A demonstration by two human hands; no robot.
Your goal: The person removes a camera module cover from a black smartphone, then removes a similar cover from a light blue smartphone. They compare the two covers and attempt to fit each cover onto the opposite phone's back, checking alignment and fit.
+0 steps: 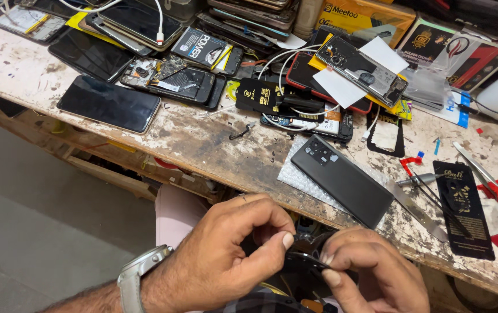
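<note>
The left hand [226,255], with a watch [139,275] on its wrist, is curled, its thumb and fingertips pinched together on one end of a thin dark strip [304,259]. Just beside it, the right hand [371,272] pinches the other end of the same strip between thumb and forefinger, so the strip spans the small gap between the two hands, low and in front of the worn bench edge [214,168]. Just beyond the hands, a black phone [342,179] lies back-up on a sheet of bubble wrap [295,177]. Past the right hand, a flat metal blade [414,208], tweezers [481,171] and a narrow black packet [463,217] rest on the bench. Farther off past the left hand lies another dark phone [110,104], screen up, and beyond it a crowded pile of opened phones [173,78] and white cables [159,26].
</note>
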